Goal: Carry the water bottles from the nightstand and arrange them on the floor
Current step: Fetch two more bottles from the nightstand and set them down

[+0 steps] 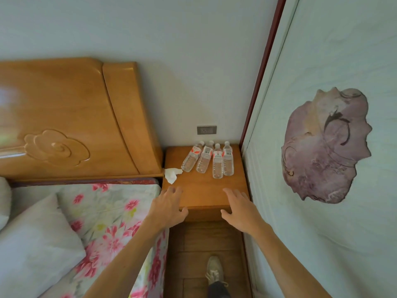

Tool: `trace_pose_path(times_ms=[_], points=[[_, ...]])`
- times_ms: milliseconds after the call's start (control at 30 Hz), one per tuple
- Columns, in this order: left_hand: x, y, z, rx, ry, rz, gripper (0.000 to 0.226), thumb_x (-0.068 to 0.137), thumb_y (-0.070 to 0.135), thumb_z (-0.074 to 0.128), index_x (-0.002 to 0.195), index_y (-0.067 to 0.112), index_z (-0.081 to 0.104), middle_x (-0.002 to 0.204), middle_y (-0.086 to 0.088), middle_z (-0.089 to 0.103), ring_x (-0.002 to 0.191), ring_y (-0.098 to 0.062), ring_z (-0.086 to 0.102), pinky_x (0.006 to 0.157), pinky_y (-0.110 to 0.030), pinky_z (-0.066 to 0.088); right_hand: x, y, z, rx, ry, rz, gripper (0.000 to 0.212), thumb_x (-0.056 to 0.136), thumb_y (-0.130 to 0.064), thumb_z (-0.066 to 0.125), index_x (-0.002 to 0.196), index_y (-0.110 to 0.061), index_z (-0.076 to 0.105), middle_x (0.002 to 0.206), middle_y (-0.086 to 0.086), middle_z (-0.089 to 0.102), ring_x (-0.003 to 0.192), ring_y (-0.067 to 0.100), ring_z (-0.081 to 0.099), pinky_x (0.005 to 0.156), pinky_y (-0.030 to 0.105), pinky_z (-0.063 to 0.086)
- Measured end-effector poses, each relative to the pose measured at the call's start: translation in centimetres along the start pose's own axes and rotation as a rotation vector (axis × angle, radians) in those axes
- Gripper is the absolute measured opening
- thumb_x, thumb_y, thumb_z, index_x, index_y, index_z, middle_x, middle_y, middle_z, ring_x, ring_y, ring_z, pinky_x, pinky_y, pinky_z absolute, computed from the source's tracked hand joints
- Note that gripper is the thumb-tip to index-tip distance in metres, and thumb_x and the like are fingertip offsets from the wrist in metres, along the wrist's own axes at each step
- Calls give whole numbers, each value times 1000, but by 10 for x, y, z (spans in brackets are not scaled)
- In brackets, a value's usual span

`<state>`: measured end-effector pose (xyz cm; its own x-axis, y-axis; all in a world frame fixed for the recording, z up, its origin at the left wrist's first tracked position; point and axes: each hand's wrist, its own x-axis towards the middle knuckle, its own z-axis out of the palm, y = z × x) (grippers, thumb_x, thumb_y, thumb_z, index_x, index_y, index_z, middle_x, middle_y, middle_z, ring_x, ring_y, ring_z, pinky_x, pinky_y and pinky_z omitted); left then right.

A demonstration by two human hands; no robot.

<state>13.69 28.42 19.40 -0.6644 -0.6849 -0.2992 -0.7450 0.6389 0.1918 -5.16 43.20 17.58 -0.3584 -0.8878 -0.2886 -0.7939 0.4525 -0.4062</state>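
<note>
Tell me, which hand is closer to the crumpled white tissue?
Left. The left hand is just in front of the tissue; the right hand is across the nightstand.

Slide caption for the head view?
Open left hand and right hand over the front edge of the nightstand; four water bottles lined up near the wall.

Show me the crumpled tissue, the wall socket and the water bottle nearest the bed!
crumpled tissue (171, 175): head view, on its white middle fold.
wall socket (206, 130): head view, on the centre of its grey plate.
water bottle nearest the bed (190, 160): head view, on its clear body below the label.
</note>
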Motion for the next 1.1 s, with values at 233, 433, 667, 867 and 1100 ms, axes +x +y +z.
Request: trace_pose_path(times_ms=[233, 433, 667, 867, 1100], points=[[60, 12, -21, 38, 7, 0, 64, 87, 48, 56, 141, 21, 34, 139, -3, 46, 121, -22, 52, 90, -35, 53, 54, 15, -24, 20, 21, -19, 71, 96, -41, 59, 155, -25, 23, 156, -1, 38, 140, 22, 43, 107, 34, 46], [91, 10, -29, 41, 26, -38, 68, 84, 52, 54, 143, 24, 32, 138, -1, 47, 119, -23, 53, 89, -37, 55, 85, 17, -25, 13, -17, -47, 71, 95, -42, 60, 154, -28, 23, 159, -3, 35, 143, 21, 40, 109, 35, 44], [121, -3, -37, 26, 38, -56, 60, 84, 48, 58, 136, 24, 40, 135, -2, 51, 116, -24, 56, 86, -37, 55, 127, 16, -26, 16, -44, -61, 69, 94, -42, 62, 152, -27, 28, 159, -3, 34, 144, 20, 40, 111, 36, 45], [162, -22, -37, 49, -1, -56, 60, 85, 50, 56, 136, 22, 41, 132, -1, 53, 114, -23, 57, 88, -36, 55, 166, 10, -25, 26, -50, -8, 68, 94, -43, 62, 151, -28, 28, 151, -3, 44, 138, 20, 47, 106, 33, 49], [214, -49, -39, 38, -34, -25, 58, 88, 51, 53, 138, 25, 38, 136, 0, 50, 119, -22, 54, 92, -38, 52, 215, -1, -29, 22, -98, 43, 71, 96, -42, 59, 154, -29, 20, 157, 1, 37, 140, 22, 45, 106, 34, 48]])
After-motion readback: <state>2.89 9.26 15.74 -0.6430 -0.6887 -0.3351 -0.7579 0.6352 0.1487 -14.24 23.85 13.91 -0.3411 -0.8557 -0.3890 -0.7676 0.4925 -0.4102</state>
